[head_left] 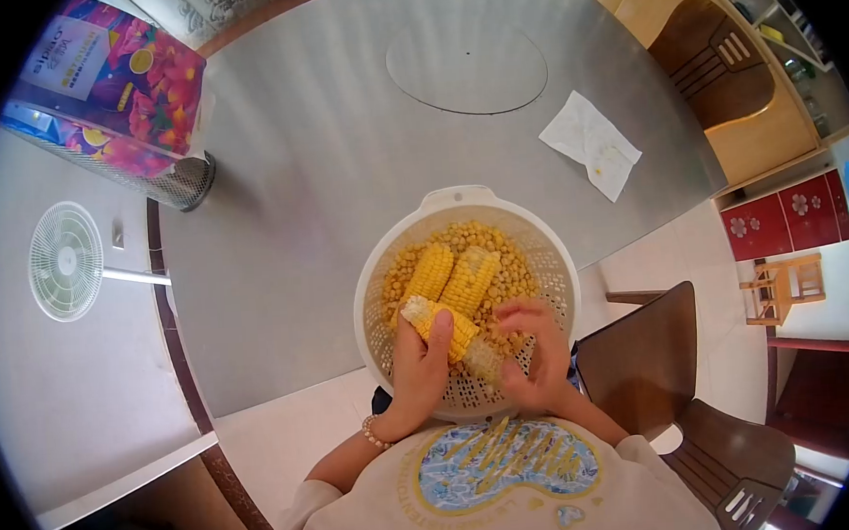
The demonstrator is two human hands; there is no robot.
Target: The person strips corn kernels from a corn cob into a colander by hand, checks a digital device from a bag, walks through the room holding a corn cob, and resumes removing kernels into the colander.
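A white perforated basket [370, 268] holds loose yellow kernels [514, 260] and two corn cobs, one [431, 272] on the left and one [470, 280] beside it. Over its near part, my left hand [424, 358] is wrapped round a third cob [456, 333]. That cob's left part still bears kernels, while its right end is stripped and pale. My right hand [535, 353] is at the stripped end, fingers curved and apart from the thumb, with no object visible between them.
The basket stands at the near edge of a grey table [302, 175]. A crumpled white tissue [594, 144] lies at the right. At the back left is a mesh holder [192, 186] with a colourful package [122, 79]. Brown chairs [644, 358] and a white fan [66, 260] stand around.
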